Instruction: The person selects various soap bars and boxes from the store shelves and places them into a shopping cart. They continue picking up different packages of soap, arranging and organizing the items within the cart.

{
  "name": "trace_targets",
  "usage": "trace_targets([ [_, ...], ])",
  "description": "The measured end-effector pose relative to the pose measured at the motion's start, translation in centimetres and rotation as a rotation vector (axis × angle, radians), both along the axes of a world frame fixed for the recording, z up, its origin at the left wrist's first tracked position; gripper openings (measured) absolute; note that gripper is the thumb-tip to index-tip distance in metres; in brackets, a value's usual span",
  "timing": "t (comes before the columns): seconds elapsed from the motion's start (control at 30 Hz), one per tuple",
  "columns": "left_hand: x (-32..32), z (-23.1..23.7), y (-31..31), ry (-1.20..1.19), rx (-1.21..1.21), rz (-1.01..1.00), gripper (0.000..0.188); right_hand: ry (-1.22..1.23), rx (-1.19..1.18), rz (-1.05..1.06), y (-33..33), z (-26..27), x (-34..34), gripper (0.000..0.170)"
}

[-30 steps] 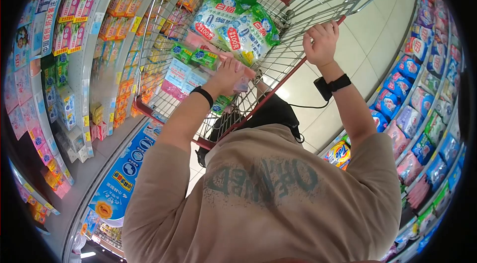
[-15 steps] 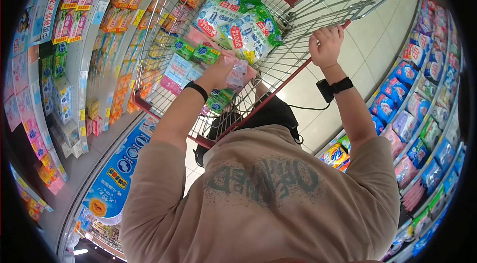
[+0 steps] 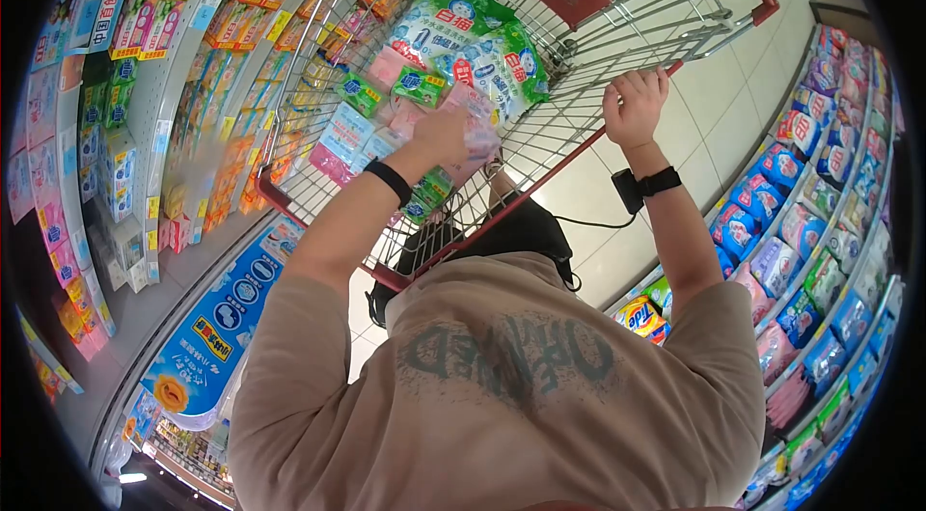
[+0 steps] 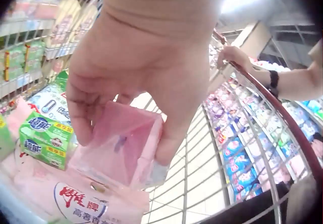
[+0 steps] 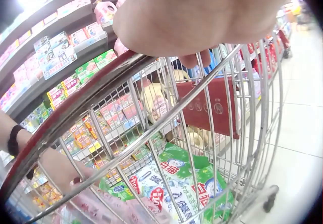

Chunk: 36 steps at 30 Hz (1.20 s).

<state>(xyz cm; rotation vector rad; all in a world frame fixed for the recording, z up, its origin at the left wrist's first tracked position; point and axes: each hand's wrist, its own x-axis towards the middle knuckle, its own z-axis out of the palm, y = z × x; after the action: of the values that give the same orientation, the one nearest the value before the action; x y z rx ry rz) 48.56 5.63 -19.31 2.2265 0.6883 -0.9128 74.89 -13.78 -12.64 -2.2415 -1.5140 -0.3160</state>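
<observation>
At far left, shelves (image 3: 231, 19) stocked with boxed goods; lower down, blue sign (image 3: 217, 318) with printed pictures. Next to the right, shopping cart (image 3: 266, 191) with wire sides. Inside, starting from left: blue-and-white packets (image 3: 347, 133), then small green boxes (image 3: 420, 86). Gripping pink packet (image 4: 123, 143) with left hand (image 3: 439, 137), fingers clamped on one side of wrapping, thumb on the opposite side. Held inside cart, over pink bag (image 4: 81, 201) with oval label; cannot tell whether touching it. Beyond, green-and-white bags (image 3: 458, 14), overlapping each other. Along near side of cart, red handle (image 3: 555, 170), slanting upward to the right. Gripping far end with right hand (image 3: 637, 108), fingers close together and curled over it. At far right, racks (image 3: 801, 164) filled with colourful bags; at near end, orange bag (image 3: 641, 316), marked "Tide".
</observation>
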Motion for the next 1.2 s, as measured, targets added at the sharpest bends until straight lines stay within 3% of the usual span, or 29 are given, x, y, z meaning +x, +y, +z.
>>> trace_targets([
  [0.1, 0.2, -1.5, 2.2, -0.01, 0.026, 0.115, 0.077, 0.009, 0.031, 0.011, 0.1, 0.2, -0.1, 0.014],
  [0.2, -1.0, -4.3, 4.1, -0.1, -0.022, 0.101, 0.071, 0.009, -0.003, 0.001, -0.1, 0.1, 0.0, 0.014],
  [0.3, -1.5, -5.5, 3.8, -0.051, -0.144, -0.122, 0.081, 0.011, 0.007, 0.001, -0.1, 0.0, 0.0, 0.014],
  [0.4, -2.9, -10.1, 1.2, -0.259, -0.128, -0.218, 0.068, 0.014, 0.012, 0.008, -0.1, 0.0, 0.0, 0.014],
  [0.47, -4.5, -13.9, -1.1, -0.384, -0.169, -0.127, 0.063, 0.016, 0.01, 0.011, -0.2, -0.2, 0.1, 0.014],
  [0.57, -5.3, -12.5, -1.8, -0.504, -0.116, -0.059, 0.059, 0.016, -0.003, 0.012, -0.1, -0.1, 0.2, 0.013],
  [0.67, -5.6, -8.9, -1.0, -0.562, -0.085, 0.093, 0.046, 0.014, -0.046, 0.004, -0.6, 0.0, 0.1, 0.013],
  [0.8, -6.5, -1.0, 6.2, -0.53, -0.006, 0.362, 0.028, -0.043, -0.055, 0.048, -1.7, -2.2, 1.4, 0.021],
  [0.87, -8.3, 6.1, 10.5, -0.769, 0.093, 0.557, 0.018, -0.094, 0.075, 0.096, -0.9, -1.8, 1.4, 0.023],
  [0.9, -9.5, 9.1, 12.1, -0.887, 0.114, 0.649, 0.013, -0.016, 0.012, 0.059, -0.6, -1.0, 0.8, 0.022],
  [1.07, -17.6, 20.1, 22.0, -1.239, 0.681, 0.896, 0.008, 0.019, -0.096, 0.029, -1.1, -1.2, 0.7, 0.02],
  [1.2, -21.1, 28.9, 26.4, -1.24, 1.174, 0.789, 0.02, -0.001, -0.116, 0.015, -1.1, -1.4, 0.8, 0.02],
])
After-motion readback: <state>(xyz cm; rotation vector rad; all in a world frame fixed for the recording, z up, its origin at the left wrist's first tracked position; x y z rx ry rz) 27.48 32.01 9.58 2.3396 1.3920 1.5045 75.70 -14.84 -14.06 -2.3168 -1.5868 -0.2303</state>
